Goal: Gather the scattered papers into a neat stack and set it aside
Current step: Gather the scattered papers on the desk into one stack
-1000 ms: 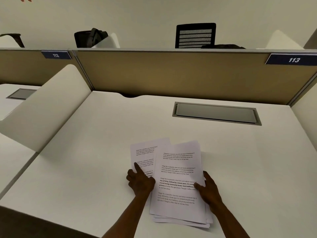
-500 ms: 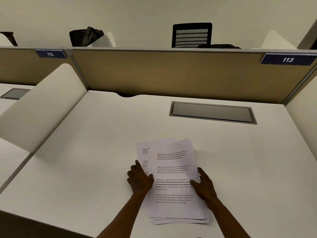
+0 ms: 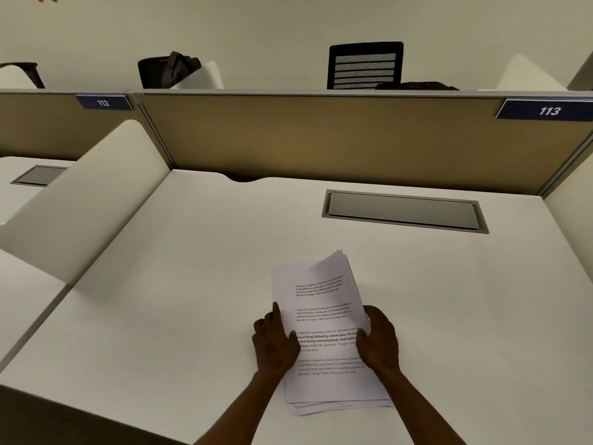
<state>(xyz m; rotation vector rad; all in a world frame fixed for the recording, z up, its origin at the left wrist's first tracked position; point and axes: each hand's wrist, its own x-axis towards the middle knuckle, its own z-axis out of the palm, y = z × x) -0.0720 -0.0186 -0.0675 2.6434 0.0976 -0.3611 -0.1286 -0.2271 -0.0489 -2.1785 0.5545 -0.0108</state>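
Note:
A pile of printed white papers (image 3: 324, 319) lies on the white desk (image 3: 192, 300), near its front edge. The sheets are roughly aligned; their far right corner is lifted and fanned, and the near edges are slightly uneven. My left hand (image 3: 274, 343) grips the pile's left edge, thumb on the top sheet. At the right edge, my right hand (image 3: 378, 340) has its fingers curled around the sheets.
A grey cable hatch (image 3: 402, 211) is set into the desk behind the papers. A tan partition (image 3: 321, 136) closes the back, a white divider (image 3: 90, 194) the left side. Behind the partition stand a black chair (image 3: 365, 64) and a bag (image 3: 167, 70).
The sheet that stuck out at the left has been pushed under the top pages. Both hands have closed in on the pile's sides, and its far right corner has lifted.

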